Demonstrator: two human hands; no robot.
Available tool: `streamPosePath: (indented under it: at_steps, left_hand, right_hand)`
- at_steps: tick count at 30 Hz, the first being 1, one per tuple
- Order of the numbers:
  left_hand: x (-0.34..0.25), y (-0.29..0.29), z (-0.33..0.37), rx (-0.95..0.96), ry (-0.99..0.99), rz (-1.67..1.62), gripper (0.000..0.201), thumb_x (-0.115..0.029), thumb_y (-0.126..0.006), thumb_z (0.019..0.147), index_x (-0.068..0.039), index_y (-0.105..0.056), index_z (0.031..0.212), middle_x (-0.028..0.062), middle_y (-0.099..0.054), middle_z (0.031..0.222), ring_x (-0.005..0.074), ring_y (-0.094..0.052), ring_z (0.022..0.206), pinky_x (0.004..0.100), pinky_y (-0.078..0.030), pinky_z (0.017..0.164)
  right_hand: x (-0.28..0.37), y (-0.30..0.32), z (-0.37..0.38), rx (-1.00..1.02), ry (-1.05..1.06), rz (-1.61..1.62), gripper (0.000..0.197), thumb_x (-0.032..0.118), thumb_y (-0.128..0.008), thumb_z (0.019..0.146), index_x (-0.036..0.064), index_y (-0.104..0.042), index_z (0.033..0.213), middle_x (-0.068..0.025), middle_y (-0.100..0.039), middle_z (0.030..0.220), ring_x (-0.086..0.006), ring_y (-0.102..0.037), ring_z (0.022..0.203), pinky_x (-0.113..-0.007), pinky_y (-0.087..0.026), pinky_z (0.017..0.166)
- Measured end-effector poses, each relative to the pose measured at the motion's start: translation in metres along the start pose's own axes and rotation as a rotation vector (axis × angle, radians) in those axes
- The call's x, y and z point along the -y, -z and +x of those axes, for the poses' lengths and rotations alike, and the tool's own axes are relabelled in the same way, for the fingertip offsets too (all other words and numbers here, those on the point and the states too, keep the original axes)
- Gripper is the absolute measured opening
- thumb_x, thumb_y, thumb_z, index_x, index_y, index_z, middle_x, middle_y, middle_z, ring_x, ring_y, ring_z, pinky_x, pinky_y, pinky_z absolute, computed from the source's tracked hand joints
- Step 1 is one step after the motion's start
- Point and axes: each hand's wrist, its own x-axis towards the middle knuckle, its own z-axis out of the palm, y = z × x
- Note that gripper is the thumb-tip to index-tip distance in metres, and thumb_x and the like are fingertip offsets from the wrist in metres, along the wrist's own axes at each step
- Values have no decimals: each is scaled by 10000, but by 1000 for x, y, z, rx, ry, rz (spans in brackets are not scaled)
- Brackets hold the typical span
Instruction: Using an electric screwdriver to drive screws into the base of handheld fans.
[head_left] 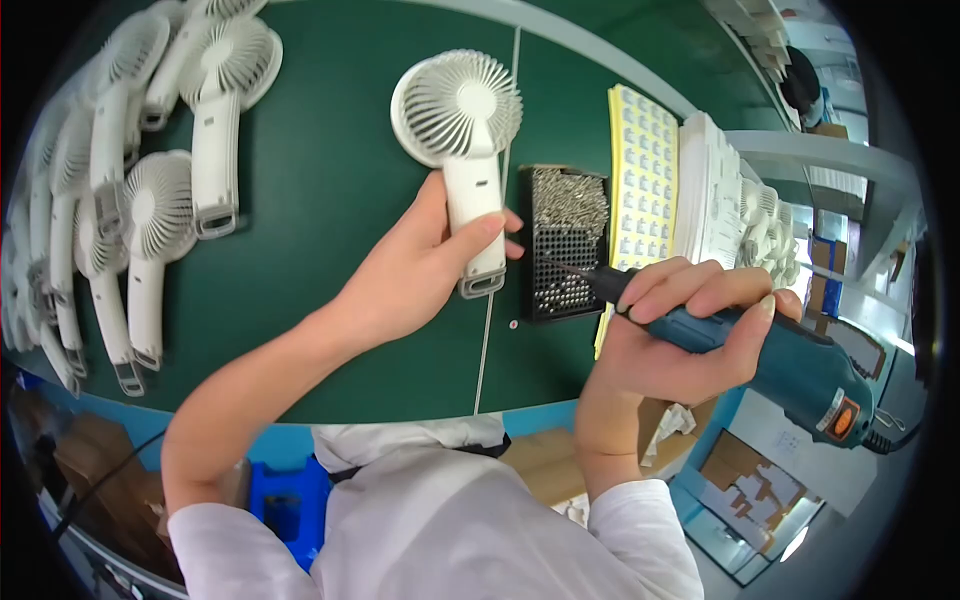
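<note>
White plastic forms the handheld fan [470, 185], its round cage of thin curved ribs radiating from a smooth central disc. Below the cage, a straight handle with rounded edges carries one small dark slot near its top and ends in a greyish loop at the foot. The fan is over the middle of the counter [310, 130], cage away from the person and foot toward them; whether it rests on the surface or is raised slightly, I cannot tell. The left hand [435, 245] grips the handle, thumb across the front and fingertips showing past the far side. The right hand [680, 350] is closed around a teal electric screwdriver [800, 370], whose thin bit points left over a black tray [529, 245] just beside the fan. Loose screws [570, 200] heap in the tray's far half, while its near half is a grid, many holes filled with screws. Right of the tray lies a yellow-edged sheet [643, 180] of small printed labels, then a stack of white sheets [706, 190]. Well apart, at the counter's left, similar white fans [146, 215] lie crowded together, some overlapping.
</note>
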Motion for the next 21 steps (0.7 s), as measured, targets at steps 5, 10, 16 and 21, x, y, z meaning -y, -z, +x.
streamPosePath:
  at_steps: [5,10,16,21]
  left_hand:
    - [-14,-6,1,-50,128,-29,353,-131,-493,979,-40,-382,1301,81,-585,1027,160,-632,857,302,-519,765]
    - [-37,-18,1,-63,-22,225,424,-248,-531,965,13,-417,1280,112,-610,949,191,-647,784,311,-547,684]
    - [-65,-122,4,556,313,389,507,-42,-585,919,5,-254,1301,176,-630,1104,201,-613,1020,317,-517,809]
    - [-15,-225,66,643,257,374,440,-163,-564,968,68,-324,1257,178,-563,1154,174,-578,1048,307,-480,881]
  right_hand:
    - [-16,48,45,-227,116,-209,96,100,-470,918,51,-432,991,-54,-466,521,-174,-466,357,-312,-427,354]
    - [-31,82,74,-178,-200,-374,211,113,-615,917,7,-488,1048,-21,-521,618,-104,-513,421,-250,-390,391]
    - [-82,113,70,-82,-144,-292,247,170,-676,875,33,-512,998,-29,-532,643,-85,-472,384,-252,-378,369]
    - [-67,106,67,-35,-619,90,213,159,-660,883,43,-496,954,-32,-513,624,-94,-459,358,-250,-354,324]
